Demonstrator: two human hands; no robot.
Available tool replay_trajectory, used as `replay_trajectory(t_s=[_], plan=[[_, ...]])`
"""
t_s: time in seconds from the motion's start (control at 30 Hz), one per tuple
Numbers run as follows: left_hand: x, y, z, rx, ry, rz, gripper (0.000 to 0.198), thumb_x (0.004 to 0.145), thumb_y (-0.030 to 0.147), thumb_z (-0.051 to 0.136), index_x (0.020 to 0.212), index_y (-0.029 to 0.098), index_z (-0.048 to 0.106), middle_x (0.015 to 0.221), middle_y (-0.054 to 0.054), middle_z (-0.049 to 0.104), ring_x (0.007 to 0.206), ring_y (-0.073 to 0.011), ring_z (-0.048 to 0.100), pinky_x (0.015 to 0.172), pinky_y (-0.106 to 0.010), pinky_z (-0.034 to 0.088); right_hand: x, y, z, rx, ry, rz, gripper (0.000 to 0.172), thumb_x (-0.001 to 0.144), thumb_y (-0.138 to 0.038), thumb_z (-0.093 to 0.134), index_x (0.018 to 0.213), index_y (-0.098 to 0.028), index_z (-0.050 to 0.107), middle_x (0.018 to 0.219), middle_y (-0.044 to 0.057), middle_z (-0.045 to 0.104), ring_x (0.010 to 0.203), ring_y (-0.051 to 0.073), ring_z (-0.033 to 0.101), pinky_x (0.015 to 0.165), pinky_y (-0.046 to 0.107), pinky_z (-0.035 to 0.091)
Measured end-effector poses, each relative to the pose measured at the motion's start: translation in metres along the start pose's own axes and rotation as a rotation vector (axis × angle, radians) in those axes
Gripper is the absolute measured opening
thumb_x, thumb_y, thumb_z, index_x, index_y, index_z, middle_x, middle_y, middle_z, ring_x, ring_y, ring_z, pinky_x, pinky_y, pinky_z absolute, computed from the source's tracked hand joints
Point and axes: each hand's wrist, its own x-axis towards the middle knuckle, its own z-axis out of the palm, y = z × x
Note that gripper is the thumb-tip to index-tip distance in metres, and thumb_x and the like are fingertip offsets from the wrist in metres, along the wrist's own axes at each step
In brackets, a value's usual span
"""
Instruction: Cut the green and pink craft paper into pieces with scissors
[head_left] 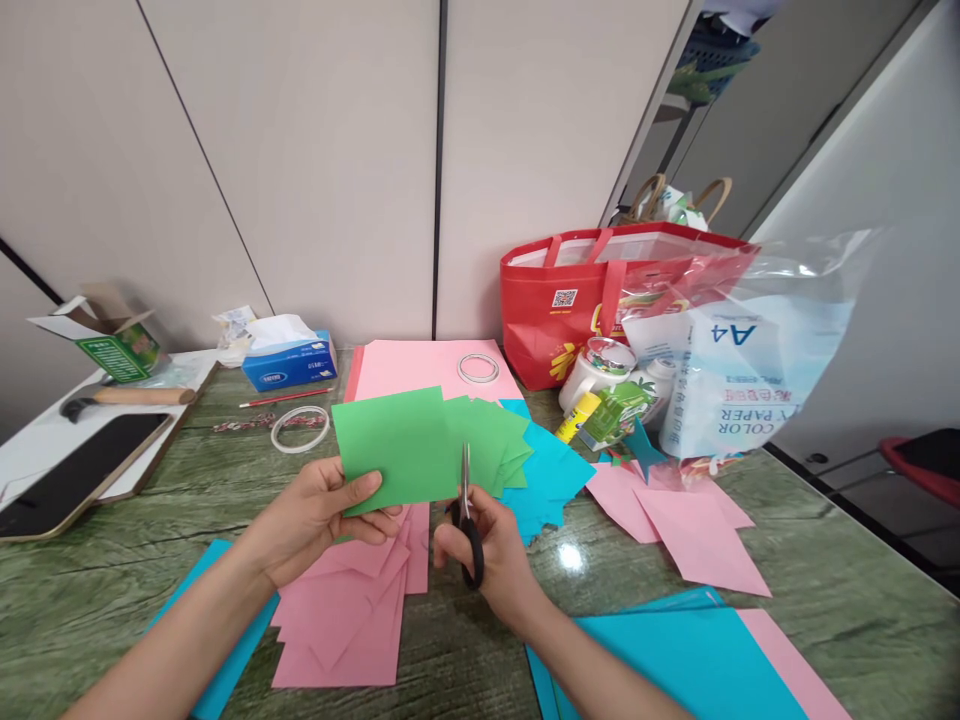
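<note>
My left hand pinches the lower left corner of a green paper sheet and holds it up above the table. In my right hand is a pair of black-handled scissors, fingers through the loops, blades pointing up at the sheet's right edge. Behind the sheet lie several cut green pieces and blue pieces. A fan of pink paper pieces lies under my hands.
On the green table lie pink paper with a tape ring, another tape roll, a red pencil, a tissue box, a red bag, a plastic pack of colour paper, a glue stick, and blue sheets.
</note>
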Motion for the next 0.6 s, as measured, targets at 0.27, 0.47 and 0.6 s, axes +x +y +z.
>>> replay_trajectory(t_s=[0.27, 0.47, 0.6], plan=[[-0.0009, -0.0014, 0.0012, 0.055, 0.007, -0.003, 0.016, 0.067, 0.026, 0.072, 0.073, 0.012, 0.067, 0.065, -0.007, 0.073, 0.054, -0.0158, 0.068, 0.050, -0.021, 0.056, 0.0021, -0.0013, -0.0013, 0.050, -0.144, -0.046, 0.034, 0.064, -0.034, 0.073, 0.083, -0.017, 0.050, 0.061, -0.005, 0.049, 0.055, 0.009, 0.040, 0.050, 0.021, 0.031], [-0.0011, -0.0049, 0.0036, 0.083, -0.007, -0.023, 0.018, 0.068, 0.028, 0.071, 0.072, 0.011, 0.068, 0.063, -0.010, 0.073, 0.054, -0.0166, 0.068, 0.052, -0.022, 0.057, 0.0034, -0.0008, -0.0030, -0.003, -0.111, -0.037, 0.037, 0.065, -0.039, 0.071, 0.084, -0.017, 0.050, 0.058, -0.005, 0.045, 0.052, 0.009, 0.036, 0.048, 0.022, 0.028], [-0.0022, -0.0039, 0.0059, 0.071, -0.012, -0.023, 0.018, 0.068, 0.028, 0.071, 0.075, 0.011, 0.068, 0.065, -0.010, 0.073, 0.056, -0.0169, 0.068, 0.053, -0.022, 0.057, 0.0032, -0.0012, -0.0034, -0.001, -0.126, -0.052, 0.036, 0.064, -0.038, 0.071, 0.083, -0.017, 0.049, 0.060, -0.005, 0.045, 0.053, 0.009, 0.034, 0.048, 0.022, 0.027]])
